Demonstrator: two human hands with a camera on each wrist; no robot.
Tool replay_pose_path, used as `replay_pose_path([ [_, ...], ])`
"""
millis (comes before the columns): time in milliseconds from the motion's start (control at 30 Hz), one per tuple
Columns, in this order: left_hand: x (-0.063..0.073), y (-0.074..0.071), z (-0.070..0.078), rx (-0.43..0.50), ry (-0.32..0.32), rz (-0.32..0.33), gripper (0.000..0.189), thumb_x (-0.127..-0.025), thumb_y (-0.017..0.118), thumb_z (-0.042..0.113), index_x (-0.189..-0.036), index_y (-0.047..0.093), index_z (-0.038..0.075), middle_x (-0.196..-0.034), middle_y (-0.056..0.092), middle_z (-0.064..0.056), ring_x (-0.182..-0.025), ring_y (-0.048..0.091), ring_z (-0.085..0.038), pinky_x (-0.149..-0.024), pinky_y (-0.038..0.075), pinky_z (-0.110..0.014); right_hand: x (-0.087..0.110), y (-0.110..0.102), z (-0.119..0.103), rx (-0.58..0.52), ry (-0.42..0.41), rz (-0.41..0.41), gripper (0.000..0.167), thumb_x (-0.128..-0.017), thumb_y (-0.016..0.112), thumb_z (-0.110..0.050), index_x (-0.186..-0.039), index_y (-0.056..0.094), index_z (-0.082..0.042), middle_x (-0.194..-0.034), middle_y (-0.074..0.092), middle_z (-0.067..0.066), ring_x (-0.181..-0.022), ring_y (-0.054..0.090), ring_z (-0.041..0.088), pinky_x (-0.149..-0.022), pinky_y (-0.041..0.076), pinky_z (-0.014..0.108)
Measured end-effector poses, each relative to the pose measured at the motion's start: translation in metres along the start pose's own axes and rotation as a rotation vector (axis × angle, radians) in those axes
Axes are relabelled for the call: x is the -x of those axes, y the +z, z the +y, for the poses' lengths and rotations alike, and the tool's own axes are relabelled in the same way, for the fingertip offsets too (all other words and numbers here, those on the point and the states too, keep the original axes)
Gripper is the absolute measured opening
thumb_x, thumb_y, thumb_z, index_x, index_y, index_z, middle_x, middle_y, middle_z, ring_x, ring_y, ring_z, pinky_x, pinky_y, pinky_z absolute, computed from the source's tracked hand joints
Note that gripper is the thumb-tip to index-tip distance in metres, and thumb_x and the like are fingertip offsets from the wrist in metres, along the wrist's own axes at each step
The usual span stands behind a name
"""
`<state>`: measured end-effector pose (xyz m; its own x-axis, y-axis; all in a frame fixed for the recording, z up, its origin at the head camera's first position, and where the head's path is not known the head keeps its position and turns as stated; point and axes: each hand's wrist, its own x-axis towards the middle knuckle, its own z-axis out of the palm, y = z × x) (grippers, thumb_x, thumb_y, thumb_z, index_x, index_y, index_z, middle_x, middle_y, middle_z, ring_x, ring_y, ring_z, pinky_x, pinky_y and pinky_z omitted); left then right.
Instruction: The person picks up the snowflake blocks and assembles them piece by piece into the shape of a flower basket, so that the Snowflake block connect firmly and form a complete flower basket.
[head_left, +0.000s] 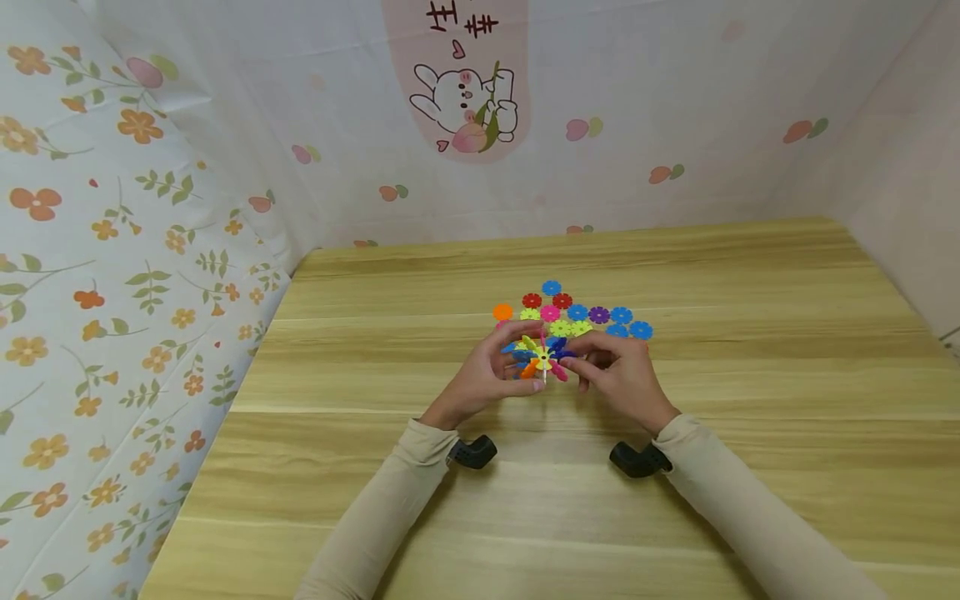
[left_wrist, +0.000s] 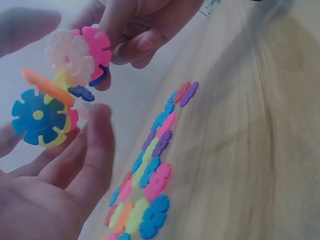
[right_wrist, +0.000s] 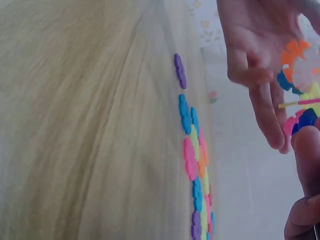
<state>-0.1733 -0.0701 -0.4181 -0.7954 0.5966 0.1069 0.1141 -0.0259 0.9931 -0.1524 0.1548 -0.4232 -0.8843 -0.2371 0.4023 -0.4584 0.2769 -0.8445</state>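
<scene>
My left hand (head_left: 480,373) curves round a small flower-shaped cluster of slotted plastic discs (head_left: 544,358), thumb below and index finger above. A yellow disc sits at its centre, with blue, orange, pink, dark blue and clear discs standing out round it. From the right, my right hand (head_left: 628,377) pinches a dark blue disc (right_wrist: 306,119) at the cluster's side. In the left wrist view, a pink disc (left_wrist: 97,47) and a clear disc (left_wrist: 70,57) show close to the right fingers. The cluster is held above the table.
Loose slotted discs (head_left: 598,315) in blue, red, purple, pink, yellow and orange lie flat on the wooden table (head_left: 405,317) just beyond my hands, partly hidden by them. Printed white cloth (head_left: 300,108) hangs behind and on the left. Black wrist mounts (head_left: 474,452) project under both forearms.
</scene>
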Motion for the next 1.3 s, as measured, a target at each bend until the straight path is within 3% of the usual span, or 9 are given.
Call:
replay_pose_path([
  [167,0.000,0.002,-0.004,0.055,-0.049,-0.042,0.070,-0.088,0.070,0.000,-0.150,0.039,0.012,-0.154,0.033,-0.015,-0.132,0.044,-0.025,-0.102,0.049,-0.043,0.001,-0.002,0.003,-0.008,0.013,-0.028,0.012,-0.084,0.073,0.004,-0.095,0.074,-0.002,-0.079,0.070,0.012,-0.051,0.063,0.021,-0.049,0.050,0.025],
  [300,0.001,0.004,-0.009,0.059,-0.061,-0.029,0.069,-0.087,0.069,-0.003,-0.149,0.040,0.011,-0.149,0.037,-0.016,-0.128,0.043,-0.023,-0.093,0.054,-0.035,0.002,-0.003,0.005,0.026,0.012,-0.055,0.012,-0.084,0.075,0.001,-0.094,0.075,-0.006,-0.082,0.071,0.007,-0.052,0.064,0.020,-0.048,0.049,0.022],
  [567,0.005,0.002,-0.012,0.003,-0.068,0.013,0.069,-0.086,0.070,-0.003,-0.148,0.040,0.007,-0.147,0.040,-0.016,-0.124,0.049,-0.024,-0.107,0.043,-0.041,0.003,-0.012,0.008,0.158,0.036,-0.110,0.012,-0.088,0.073,-0.003,-0.100,0.073,-0.008,-0.087,0.072,0.004,-0.057,0.065,0.017,-0.051,0.049,0.024],
  [800,0.011,-0.002,-0.016,0.014,-0.087,0.009,0.066,-0.089,0.068,-0.001,-0.147,0.037,0.001,-0.149,0.040,-0.022,-0.118,0.056,-0.026,-0.103,0.046,-0.037,-0.003,-0.038,0.013,0.269,0.110,-0.140,0.011,-0.090,0.072,-0.006,-0.101,0.073,-0.006,-0.082,0.072,0.006,-0.061,0.065,0.020,-0.052,0.048,0.024],
  [933,0.013,-0.003,-0.018,0.047,-0.093,0.008,0.063,-0.091,0.065,0.000,-0.147,0.037,0.001,-0.151,0.037,-0.022,-0.100,0.063,-0.021,-0.092,0.053,-0.031,-0.013,-0.060,0.015,0.382,0.169,-0.212,0.012,-0.088,0.074,-0.006,-0.100,0.072,-0.007,-0.089,0.073,0.004,-0.069,0.065,0.016,-0.060,0.051,0.025],
  [1033,0.014,-0.001,-0.018,0.088,-0.103,0.013,0.060,-0.093,0.062,0.000,-0.147,0.036,0.001,-0.149,0.039,-0.022,-0.097,0.065,-0.025,-0.085,0.057,-0.032,-0.018,-0.070,0.016,0.456,0.178,-0.297,0.014,-0.085,0.075,-0.003,-0.098,0.071,-0.005,-0.091,0.072,0.005,-0.072,0.064,0.015,-0.063,0.051,0.028],
  [1167,0.012,0.003,-0.019,0.123,-0.119,0.031,0.056,-0.095,0.061,0.001,-0.146,0.037,0.001,-0.144,0.045,-0.019,-0.102,0.064,-0.027,-0.084,0.058,-0.037,-0.019,-0.073,0.023,0.572,0.163,-0.402,0.020,-0.080,0.079,-0.002,-0.098,0.070,-0.004,-0.089,0.071,0.006,-0.076,0.062,0.018,-0.069,0.053,0.036],
  [1300,0.008,0.007,-0.019,0.148,-0.120,0.039,0.054,-0.097,0.059,0.002,-0.146,0.036,0.000,-0.143,0.043,-0.021,-0.094,0.064,-0.024,-0.084,0.058,-0.037,-0.015,-0.067,0.029,0.661,0.145,-0.417,0.023,-0.078,0.082,-0.004,-0.099,0.071,-0.004,-0.092,0.070,0.007,-0.082,0.061,0.022,-0.077,0.054,0.043],
])
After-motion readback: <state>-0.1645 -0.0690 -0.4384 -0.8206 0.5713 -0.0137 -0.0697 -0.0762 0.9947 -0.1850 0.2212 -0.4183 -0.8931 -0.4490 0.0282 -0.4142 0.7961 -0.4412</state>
